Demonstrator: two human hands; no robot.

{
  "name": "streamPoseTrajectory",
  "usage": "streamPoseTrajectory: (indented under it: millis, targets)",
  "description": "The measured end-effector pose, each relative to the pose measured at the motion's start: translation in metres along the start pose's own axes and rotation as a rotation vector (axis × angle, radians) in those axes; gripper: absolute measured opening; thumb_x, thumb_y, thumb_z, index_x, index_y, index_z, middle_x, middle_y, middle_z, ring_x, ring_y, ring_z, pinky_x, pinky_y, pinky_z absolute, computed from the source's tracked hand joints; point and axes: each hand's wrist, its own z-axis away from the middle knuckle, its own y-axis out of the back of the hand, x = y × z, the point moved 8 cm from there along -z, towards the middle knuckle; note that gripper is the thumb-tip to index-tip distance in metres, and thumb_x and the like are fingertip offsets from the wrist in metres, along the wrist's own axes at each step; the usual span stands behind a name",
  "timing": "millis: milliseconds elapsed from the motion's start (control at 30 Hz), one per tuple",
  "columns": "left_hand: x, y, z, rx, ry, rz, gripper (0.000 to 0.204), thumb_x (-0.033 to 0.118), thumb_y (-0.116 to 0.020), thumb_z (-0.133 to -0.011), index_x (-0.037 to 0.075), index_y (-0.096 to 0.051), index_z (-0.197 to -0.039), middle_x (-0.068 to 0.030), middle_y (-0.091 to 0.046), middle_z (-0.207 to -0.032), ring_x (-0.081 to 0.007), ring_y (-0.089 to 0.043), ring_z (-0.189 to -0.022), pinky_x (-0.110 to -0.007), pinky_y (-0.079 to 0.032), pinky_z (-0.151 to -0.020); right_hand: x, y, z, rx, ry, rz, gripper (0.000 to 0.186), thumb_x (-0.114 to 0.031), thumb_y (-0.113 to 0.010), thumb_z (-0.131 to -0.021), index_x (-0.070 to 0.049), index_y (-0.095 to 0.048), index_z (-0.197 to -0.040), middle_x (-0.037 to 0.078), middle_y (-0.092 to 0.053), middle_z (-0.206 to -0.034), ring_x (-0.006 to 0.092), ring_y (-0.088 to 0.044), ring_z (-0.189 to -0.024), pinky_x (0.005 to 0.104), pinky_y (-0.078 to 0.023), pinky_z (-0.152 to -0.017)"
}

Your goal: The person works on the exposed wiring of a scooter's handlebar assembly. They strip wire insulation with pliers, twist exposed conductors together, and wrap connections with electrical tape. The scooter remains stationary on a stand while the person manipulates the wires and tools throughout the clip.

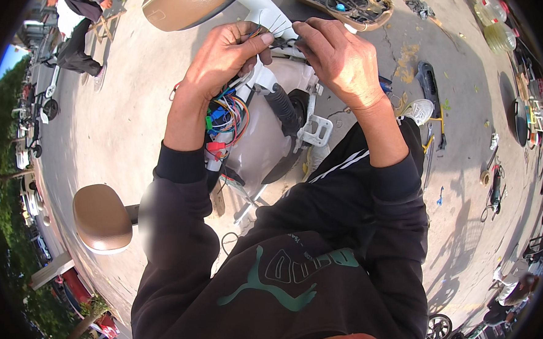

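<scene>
My left hand (231, 52) is closed, with several thin wires (278, 27) pinched between thumb and fingers, their ends fanning out to the right. Close beside those ends, my right hand (339, 58) is also closed, its fingertips pressed together; whatever they grip is hidden. Below both hands is a partly opened electric scooter or bike with a white frame (263, 3). A bundle of coloured wires (238, 117) with blue, green and red connectors hangs under my left wrist. A black shock absorber (279, 104) and a white pedal (317, 131) show between my forearms.
A brown seat (102, 218) is at the left, another brown padded part (189, 8) at the top. An open case of cables (342, 3) lies far right of centre. Tools (496, 188) and bottles (494, 26) stand rightward. A person (80, 32) is at upper left.
</scene>
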Motion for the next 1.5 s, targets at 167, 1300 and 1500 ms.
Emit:
streamPoseTrajectory:
  millis: [167,1300,1500]
  targets:
    - [0.003,0.001,0.004,0.001,-0.002,0.049,0.024,0.024,-0.07,-0.098,0.001,-0.073,-0.091,-0.0007,-0.07,-0.076,-0.0039,-0.049,-0.057,-0.023,-0.038,-0.051,-0.016,-0.005,0.007,0.022,0.126,0.084,0.038,-0.017,-0.069,-0.073,-0.014,-0.068,-0.11,-0.003,-0.062,-0.092,0.0143,-0.064,-0.08,0.0292,-0.055,-0.061]
    - [-0.006,0.001,0.013,-0.072,-0.064,0.067,0.024,0.024,-0.07,-0.099,0.002,-0.069,-0.109,0.0011,-0.066,-0.077,-0.0004,-0.045,-0.058,-0.017,-0.034,-0.053,-0.028,-0.06,0.054,-0.51,-1.356,-1.813,0.025,-0.03,-0.063,-0.103,-0.006,-0.063,-0.094,0.002,-0.054,-0.065,0.0186,-0.053,-0.054,0.0325,-0.044,-0.054]
    - [-0.014,0.005,0.019,-0.077,-0.041,0.064,0.033,0.027,-0.071,-0.098,-0.001,-0.068,-0.114,0.0001,-0.065,-0.077,-0.0014,-0.045,-0.058,-0.018,-0.034,-0.053,-0.014,-0.013,0.032,-0.289,-0.592,-0.465,0.044,-0.051,-0.065,-0.098,-0.007,-0.066,-0.098,0.008,-0.07,-0.08,0.026,-0.072,-0.073,0.0333,-0.055,-0.061]
